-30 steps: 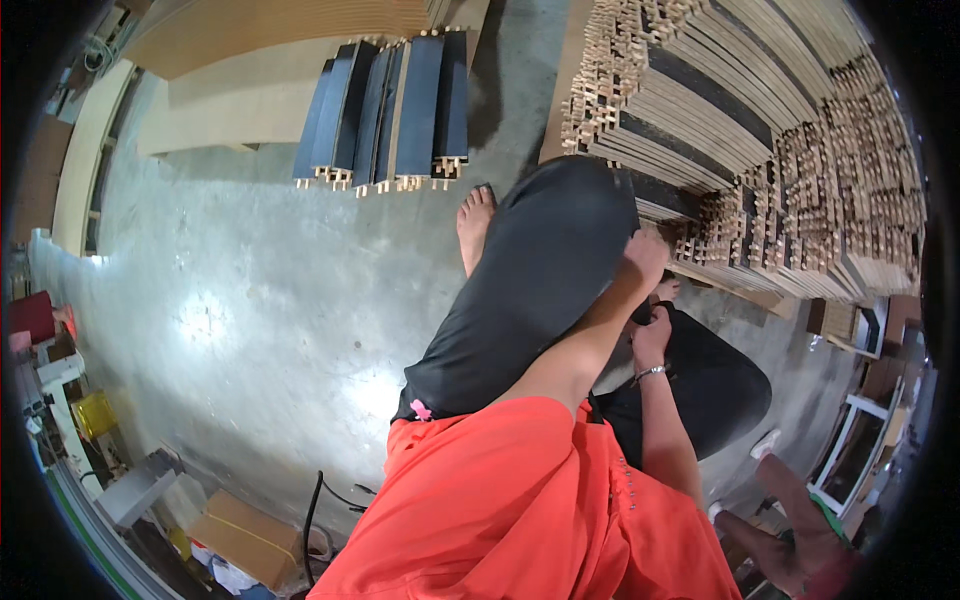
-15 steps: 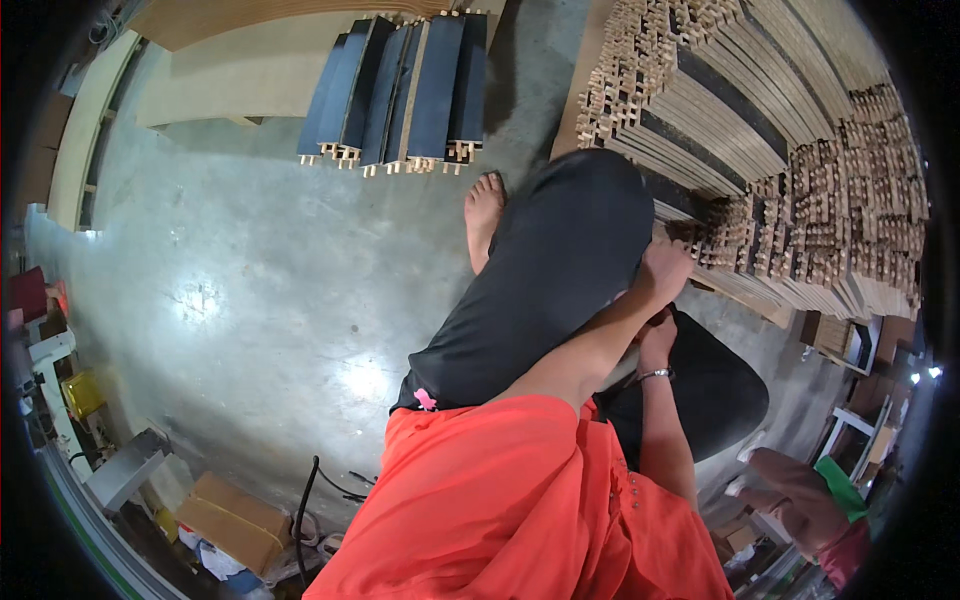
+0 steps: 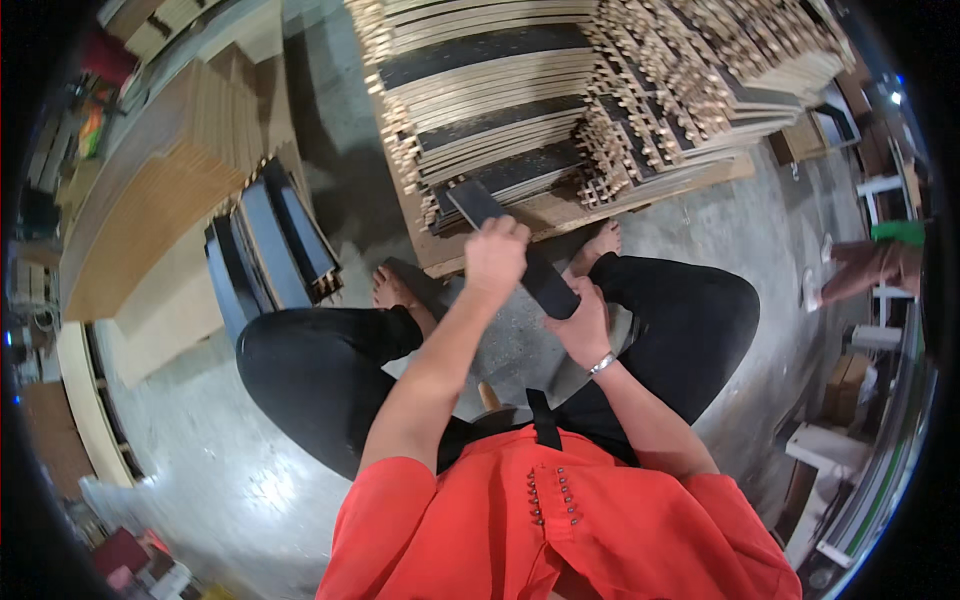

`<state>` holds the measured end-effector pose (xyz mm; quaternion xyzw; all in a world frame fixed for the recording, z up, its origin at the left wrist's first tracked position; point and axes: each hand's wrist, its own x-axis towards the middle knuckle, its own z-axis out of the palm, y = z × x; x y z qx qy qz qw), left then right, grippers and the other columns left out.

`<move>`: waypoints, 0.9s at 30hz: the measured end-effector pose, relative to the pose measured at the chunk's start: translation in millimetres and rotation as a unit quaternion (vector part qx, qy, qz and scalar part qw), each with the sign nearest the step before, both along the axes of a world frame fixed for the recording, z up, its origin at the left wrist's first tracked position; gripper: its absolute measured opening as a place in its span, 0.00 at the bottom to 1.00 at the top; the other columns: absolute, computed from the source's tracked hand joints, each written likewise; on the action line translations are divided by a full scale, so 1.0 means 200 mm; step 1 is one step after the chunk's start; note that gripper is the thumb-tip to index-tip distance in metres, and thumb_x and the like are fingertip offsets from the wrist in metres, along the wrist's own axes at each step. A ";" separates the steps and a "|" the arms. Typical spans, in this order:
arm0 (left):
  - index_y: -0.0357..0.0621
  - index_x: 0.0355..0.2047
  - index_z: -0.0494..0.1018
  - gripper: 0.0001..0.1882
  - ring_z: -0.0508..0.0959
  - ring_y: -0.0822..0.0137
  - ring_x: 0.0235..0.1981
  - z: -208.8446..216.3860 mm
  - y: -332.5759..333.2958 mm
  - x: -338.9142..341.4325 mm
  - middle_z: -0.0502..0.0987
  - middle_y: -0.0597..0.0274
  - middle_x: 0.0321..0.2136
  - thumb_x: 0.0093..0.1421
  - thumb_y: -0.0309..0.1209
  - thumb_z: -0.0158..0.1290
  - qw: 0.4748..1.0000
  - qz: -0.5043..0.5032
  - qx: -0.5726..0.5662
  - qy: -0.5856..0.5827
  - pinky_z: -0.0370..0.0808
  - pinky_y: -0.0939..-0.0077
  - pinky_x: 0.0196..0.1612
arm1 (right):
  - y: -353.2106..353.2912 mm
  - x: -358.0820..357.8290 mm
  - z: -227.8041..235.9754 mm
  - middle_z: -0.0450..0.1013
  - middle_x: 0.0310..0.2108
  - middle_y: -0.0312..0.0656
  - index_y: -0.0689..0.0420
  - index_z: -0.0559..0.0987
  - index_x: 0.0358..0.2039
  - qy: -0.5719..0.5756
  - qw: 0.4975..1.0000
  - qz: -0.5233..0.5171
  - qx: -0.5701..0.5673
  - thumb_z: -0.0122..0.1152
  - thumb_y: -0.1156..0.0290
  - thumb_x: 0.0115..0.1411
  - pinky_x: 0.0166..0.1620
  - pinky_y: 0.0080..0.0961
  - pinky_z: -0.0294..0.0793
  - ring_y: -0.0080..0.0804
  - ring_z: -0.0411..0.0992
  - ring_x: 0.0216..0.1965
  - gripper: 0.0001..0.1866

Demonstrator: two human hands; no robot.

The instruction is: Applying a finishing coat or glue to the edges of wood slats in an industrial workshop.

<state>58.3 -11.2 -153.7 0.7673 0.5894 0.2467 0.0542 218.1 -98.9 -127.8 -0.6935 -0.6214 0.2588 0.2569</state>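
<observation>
A narrow dark board (image 3: 541, 283) slants between my hands, above the floor and between my knees. My left hand (image 3: 496, 256) is closed over its middle stretch, with the far end reaching past the knuckles toward a big stack of boards (image 3: 495, 65). At the near end my right hand (image 3: 582, 322) grips the board, thumb on its upper face. Boards in that stack are pale and dark at the edges, with wooden dowels sticking out of their ends. Whether the small pegs by the held board's far tip belong to it, I cannot tell.
The big stack rests on a low wooden base (image 3: 447, 256) just beyond my feet. To the left, a smaller pile of dark boards (image 3: 262, 250) lies beside curved wooden panels (image 3: 150, 210). Another person's legs (image 3: 860, 268) show at far right, near a white frame.
My view and body have turned right, so the big stack now lies straight ahead. Both hands, earlier low beside my knee by the stack, now hold a dark board across my front.
</observation>
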 end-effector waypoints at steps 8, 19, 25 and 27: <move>0.47 0.24 0.76 0.01 0.77 0.59 0.34 -0.13 0.39 -0.42 0.74 0.61 0.27 0.50 0.26 0.55 0.991 0.099 -0.008 0.089 0.77 0.64 0.35 | -0.01 -0.03 0.12 0.69 0.41 0.49 0.59 0.71 0.43 0.000 0.997 -0.003 -0.074 0.75 0.71 0.36 0.47 0.37 0.70 0.47 0.70 0.45 0.31; 0.47 0.22 0.76 0.05 0.78 0.56 0.31 -0.11 0.44 -0.30 0.76 0.58 0.26 0.51 0.26 0.51 0.996 0.038 0.012 0.080 0.76 0.61 0.32 | -0.01 -0.04 0.15 0.67 0.43 0.48 0.54 0.69 0.44 -0.042 0.991 0.004 -0.131 0.73 0.67 0.41 0.43 0.43 0.74 0.50 0.73 0.43 0.29; 0.51 0.21 0.74 0.03 0.75 0.60 0.30 -0.02 0.03 -0.04 0.72 0.63 0.25 0.46 0.26 0.53 0.979 -0.197 0.047 0.035 0.77 0.68 0.31 | 0.00 0.00 0.13 0.67 0.43 0.48 0.55 0.69 0.44 -0.035 0.987 0.000 -0.158 0.74 0.66 0.41 0.43 0.42 0.74 0.49 0.74 0.43 0.30; 0.51 0.21 0.74 0.02 0.76 0.60 0.30 -0.07 0.10 -0.14 0.73 0.63 0.25 0.47 0.27 0.54 0.987 -0.134 0.061 0.070 0.77 0.66 0.31 | -0.01 -0.01 0.15 0.67 0.44 0.47 0.55 0.69 0.45 -0.050 0.987 0.018 -0.149 0.74 0.65 0.41 0.42 0.42 0.74 0.49 0.74 0.43 0.30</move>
